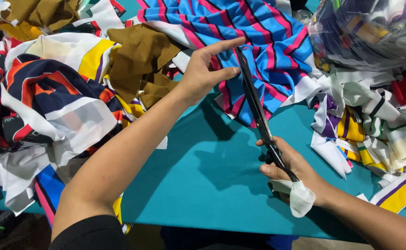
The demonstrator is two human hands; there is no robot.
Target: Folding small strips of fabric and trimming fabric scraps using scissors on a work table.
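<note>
Teal table (203,185) under heaped fabric scraps (379,134), striped cloth (254,41).

Blue-pink striped fabric (258,41) bunched on teal table; black scissors (256,104) blades against its edge.
</note>
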